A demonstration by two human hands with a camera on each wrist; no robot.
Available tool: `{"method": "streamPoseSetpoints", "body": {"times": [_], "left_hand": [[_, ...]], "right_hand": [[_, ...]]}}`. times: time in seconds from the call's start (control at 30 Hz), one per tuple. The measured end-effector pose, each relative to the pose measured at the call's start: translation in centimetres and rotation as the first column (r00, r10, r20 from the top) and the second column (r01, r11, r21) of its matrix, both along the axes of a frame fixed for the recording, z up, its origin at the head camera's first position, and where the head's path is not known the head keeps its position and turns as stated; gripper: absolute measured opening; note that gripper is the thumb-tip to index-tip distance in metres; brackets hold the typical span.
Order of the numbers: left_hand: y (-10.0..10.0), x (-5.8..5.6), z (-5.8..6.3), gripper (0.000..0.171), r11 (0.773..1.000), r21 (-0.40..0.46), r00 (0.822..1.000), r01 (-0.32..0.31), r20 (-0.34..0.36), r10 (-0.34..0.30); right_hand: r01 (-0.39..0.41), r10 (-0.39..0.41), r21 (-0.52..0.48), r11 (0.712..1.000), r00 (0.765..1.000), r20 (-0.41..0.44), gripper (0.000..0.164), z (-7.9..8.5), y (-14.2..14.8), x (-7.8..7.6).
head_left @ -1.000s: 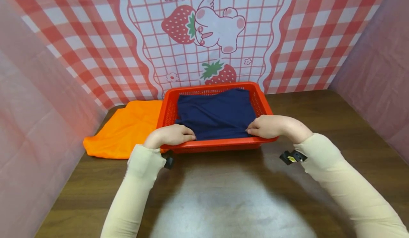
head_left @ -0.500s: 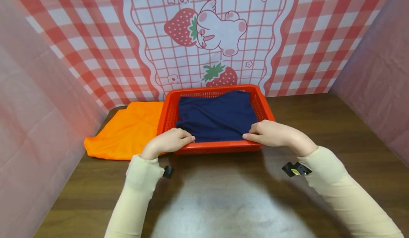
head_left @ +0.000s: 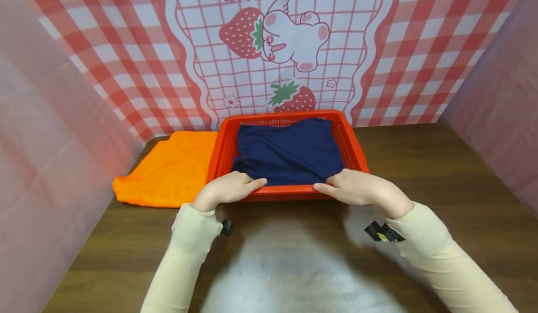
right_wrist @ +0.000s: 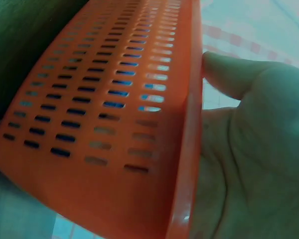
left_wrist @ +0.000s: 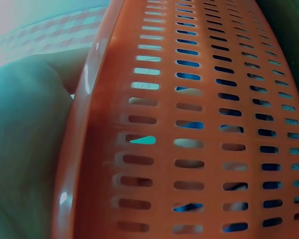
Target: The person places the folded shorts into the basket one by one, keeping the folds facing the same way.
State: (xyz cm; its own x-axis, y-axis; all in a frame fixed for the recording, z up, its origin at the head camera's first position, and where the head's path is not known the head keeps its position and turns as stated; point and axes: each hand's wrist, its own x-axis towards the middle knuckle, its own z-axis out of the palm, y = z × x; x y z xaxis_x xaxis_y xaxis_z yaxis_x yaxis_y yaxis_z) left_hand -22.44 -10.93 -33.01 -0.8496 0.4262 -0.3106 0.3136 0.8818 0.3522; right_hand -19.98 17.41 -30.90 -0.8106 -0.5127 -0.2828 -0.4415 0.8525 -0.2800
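Note:
A red plastic basket with slotted walls holds a navy cloth, spread fairly flat inside. My left hand grips the front rim near the left corner, thumb along the top edge. At the right end of that rim, my right hand holds on the same way, its thumb pointing inward. Through the slots in the left wrist view, parts of the fingers show behind the basket wall. The right wrist view has the palm against the rim's outer side; its fingertips are hidden there.
An orange cloth lies on the wooden table, left of the basket and reaching its side. Behind hangs a red-and-white checked sheet with strawberry prints. Pink fabric walls stand at both sides.
Both hands have shifted from the navy cloth's front edge onto the basket's front rim, thumbs now lying along it. The orange cloth stays put; the head view has moved slightly.

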Motion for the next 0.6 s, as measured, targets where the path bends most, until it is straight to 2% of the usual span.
{"method": "streamPoseSetpoints", "body": {"times": [0.2,0.4,0.6], "left_hand": [[0.02,0.10,-0.10,0.055,1.000,0.002,1.000,0.018,0.006,-0.018],[0.44,0.10,-0.31,0.056,1.000,0.013,1.000,0.009,0.002,-0.009],[0.63,-0.13,-0.60,0.050,0.998,0.059,0.998,-0.018,-0.055,0.021]], "right_hand": [[0.012,-0.012,0.002,1.000,1.000,0.018,0.052,-0.11,0.11,-0.12],[0.000,0.000,0.013,1.000,1.000,0.014,0.052,-0.08,0.50,-0.38],[-0.015,0.015,-0.010,1.000,1.000,-0.010,0.049,-0.07,0.74,-0.69]]}}
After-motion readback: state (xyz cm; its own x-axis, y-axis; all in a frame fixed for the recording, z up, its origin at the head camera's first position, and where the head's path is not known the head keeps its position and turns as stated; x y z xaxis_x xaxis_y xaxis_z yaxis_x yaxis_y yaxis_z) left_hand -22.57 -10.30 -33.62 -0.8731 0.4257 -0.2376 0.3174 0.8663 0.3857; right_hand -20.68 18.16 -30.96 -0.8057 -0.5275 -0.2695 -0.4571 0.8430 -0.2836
